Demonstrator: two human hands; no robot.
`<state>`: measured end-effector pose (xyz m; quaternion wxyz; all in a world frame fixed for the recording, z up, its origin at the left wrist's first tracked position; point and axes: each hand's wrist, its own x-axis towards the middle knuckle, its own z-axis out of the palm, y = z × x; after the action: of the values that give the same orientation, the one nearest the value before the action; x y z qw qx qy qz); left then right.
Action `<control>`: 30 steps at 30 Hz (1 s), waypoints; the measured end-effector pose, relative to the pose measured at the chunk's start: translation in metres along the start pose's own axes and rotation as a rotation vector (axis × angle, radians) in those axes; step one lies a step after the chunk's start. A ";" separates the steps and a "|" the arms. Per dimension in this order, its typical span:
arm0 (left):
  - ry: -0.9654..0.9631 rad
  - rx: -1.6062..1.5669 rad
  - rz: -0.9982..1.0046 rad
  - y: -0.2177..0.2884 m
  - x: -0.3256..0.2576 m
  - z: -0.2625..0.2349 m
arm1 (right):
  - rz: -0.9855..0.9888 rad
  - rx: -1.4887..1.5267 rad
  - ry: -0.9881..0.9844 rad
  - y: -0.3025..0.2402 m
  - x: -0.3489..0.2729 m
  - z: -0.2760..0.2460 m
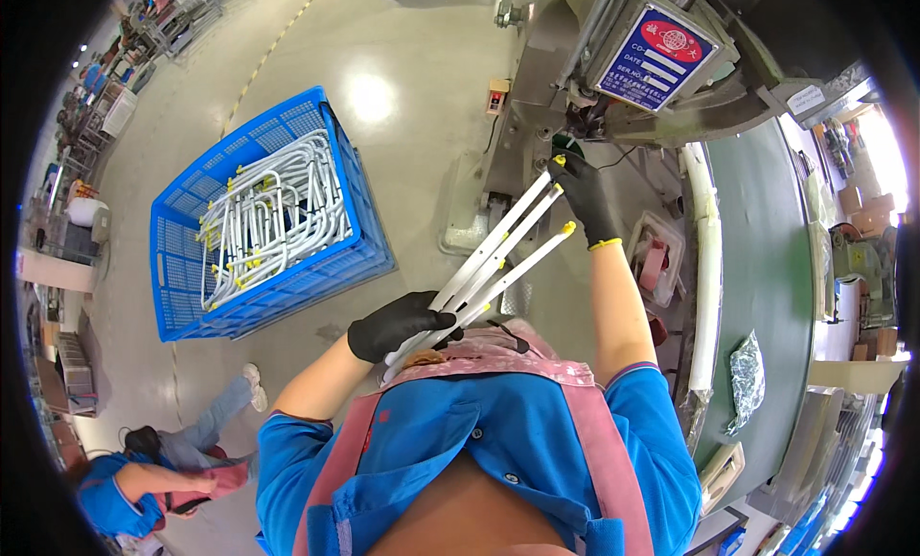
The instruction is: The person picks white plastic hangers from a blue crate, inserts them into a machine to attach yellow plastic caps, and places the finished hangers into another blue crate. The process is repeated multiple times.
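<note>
Several white metal tubes (491, 261) with yellow end caps slant from my waist up toward the machine. My left hand (398, 328), in a black glove, is closed round their lower ends. At the far end of the bundle, my right hand (586, 196), gloved in black with a yellow cuff edge, has its fingers bent on one tube next to its yellow cap. That tube end lies just below the working head (586, 113) of a grey machine. Part of the right fingertips is hidden there.
A blue plastic crate (172, 268) full of bent white tube frames (278, 211) stands on the floor at left. At right runs a green-topped table (767, 268) with a plastic-wrapped packet (747, 382). A bin (659, 259) sits beside the machine. Another person (144, 489) is at lower left.
</note>
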<state>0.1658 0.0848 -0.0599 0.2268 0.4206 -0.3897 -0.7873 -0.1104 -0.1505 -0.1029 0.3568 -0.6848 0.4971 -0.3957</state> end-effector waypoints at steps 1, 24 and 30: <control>0.013 -0.017 -0.003 -0.003 0.000 -0.002 | -0.037 0.027 0.008 0.003 -0.003 -0.002; 0.032 0.039 0.072 -0.007 0.002 -0.004 | 0.183 0.202 0.107 -0.008 -0.015 -0.018; 0.088 0.071 0.104 0.003 -0.012 0.000 | 0.069 0.388 0.113 -0.036 -0.007 -0.016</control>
<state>0.1725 0.0907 -0.0516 0.2693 0.4417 -0.4285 -0.7408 -0.1117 -0.1360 -0.0661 0.4668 -0.5626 0.4541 -0.5093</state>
